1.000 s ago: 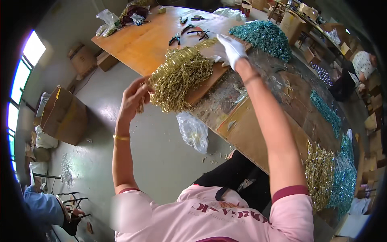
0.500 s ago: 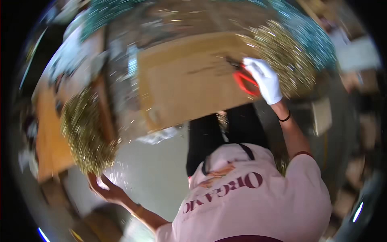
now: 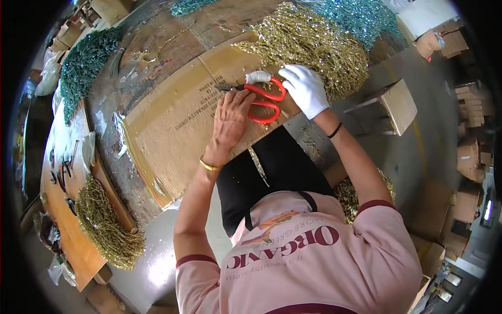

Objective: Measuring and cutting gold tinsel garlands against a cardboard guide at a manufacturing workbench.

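Red-handled scissors (image 3: 264, 111) lie over a flat sheet of brown cardboard (image 3: 172, 149) in front of me. A white wrapped piece (image 3: 258, 77) shows at the upper handle loop. My bare left hand (image 3: 230, 119) is closed at the dark blades and pivot, its fingertips partly hiding them. My right hand (image 3: 305, 90), in a white glove, is open beside the handles, fingers stretched toward the upper loop. Just beyond it lies a large heap of glittery gold sprays (image 3: 321, 49), partly over the cardboard's far edge.
Teal glittery sprays (image 3: 361, 21) lie behind the gold heap, and a darker teal bunch (image 3: 86, 65) is at the far left. Another gold bunch (image 3: 104, 225) hangs over an orange-brown board (image 3: 68, 246) with several hand tools. A small stool (image 3: 400, 107) stands at the right.
My left hand has moved from the gold bunch at the left to the scissors. My right hand has opened off the handles, and the scissors have shifted left. The view has turned and sharpened.
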A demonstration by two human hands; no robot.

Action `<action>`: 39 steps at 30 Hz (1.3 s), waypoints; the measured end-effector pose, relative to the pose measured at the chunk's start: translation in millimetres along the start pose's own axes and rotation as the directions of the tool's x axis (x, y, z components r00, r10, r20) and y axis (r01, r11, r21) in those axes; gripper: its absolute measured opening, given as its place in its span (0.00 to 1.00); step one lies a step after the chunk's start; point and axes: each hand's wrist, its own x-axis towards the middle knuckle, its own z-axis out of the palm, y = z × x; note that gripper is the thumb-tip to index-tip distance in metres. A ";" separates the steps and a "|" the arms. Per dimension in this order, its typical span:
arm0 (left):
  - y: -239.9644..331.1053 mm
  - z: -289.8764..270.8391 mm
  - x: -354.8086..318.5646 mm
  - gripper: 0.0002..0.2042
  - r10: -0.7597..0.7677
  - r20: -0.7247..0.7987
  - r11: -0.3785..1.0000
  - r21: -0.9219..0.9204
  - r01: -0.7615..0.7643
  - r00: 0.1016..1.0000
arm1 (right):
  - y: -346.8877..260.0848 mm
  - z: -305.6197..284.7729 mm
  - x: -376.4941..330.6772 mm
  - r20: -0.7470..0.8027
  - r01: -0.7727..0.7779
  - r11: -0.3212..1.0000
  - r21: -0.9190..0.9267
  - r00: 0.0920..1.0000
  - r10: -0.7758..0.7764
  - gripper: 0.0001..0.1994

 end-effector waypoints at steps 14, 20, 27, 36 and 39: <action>-24.4 -20.1 25.6 0.09 0.190 0.218 0.982 -0.031 -0.187 0.957 | 25.2 -53.1 18.8 0.115 -0.177 0.940 0.292 0.982 0.149 0.06; -46.4 -35.0 20.8 0.10 -0.077 0.088 0.997 0.011 0.077 0.993 | 18.7 30.5 99.6 -0.111 0.108 0.921 0.374 0.991 -0.071 0.09; -63.3 -26.9 19.8 0.09 -0.082 0.173 0.995 0.068 0.071 0.981 | 1.5 68.0 144.8 0.356 0.006 0.981 -0.193 0.932 0.064 0.16; 32.9 3.2 53.4 0.14 -0.667 0.217 0.016 -0.952 0.304 0.713 | -33.5 -7.1 55.9 -0.032 0.093 0.938 0.335 0.996 -0.088 0.16; 44.7 9.1 40.8 0.13 -0.741 0.117 0.202 -0.900 0.386 0.662 | -11.9 -22.2 54.7 0.086 0.113 0.811 0.574 0.977 -0.197 0.17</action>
